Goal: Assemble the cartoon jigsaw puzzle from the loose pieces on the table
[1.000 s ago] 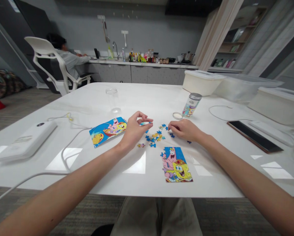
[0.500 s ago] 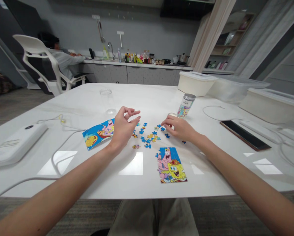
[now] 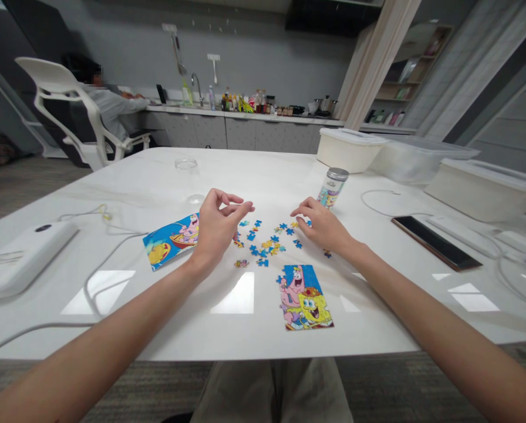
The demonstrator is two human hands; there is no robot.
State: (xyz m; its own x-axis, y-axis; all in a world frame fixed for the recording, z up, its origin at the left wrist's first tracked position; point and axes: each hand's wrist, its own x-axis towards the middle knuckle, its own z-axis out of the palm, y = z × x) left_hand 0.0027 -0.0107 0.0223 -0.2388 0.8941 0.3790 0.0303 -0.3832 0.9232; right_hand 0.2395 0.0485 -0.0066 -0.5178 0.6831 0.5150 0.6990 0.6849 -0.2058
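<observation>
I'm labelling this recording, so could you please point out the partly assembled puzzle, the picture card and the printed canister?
partly assembled puzzle (image 3: 306,298): head view, middle of its printed face
picture card (image 3: 171,241): head view, its printed upper side
printed canister (image 3: 332,188): head view, its side below the lid

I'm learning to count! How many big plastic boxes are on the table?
3: a cream box at the table's far right, a see-through box beside it, and a nearer cream box cut off by the picture's edge. More could hide behind.

2 bare forearms (image 3: 144,320), loose beige-grey trousers (image 3: 234,390)
</observation>
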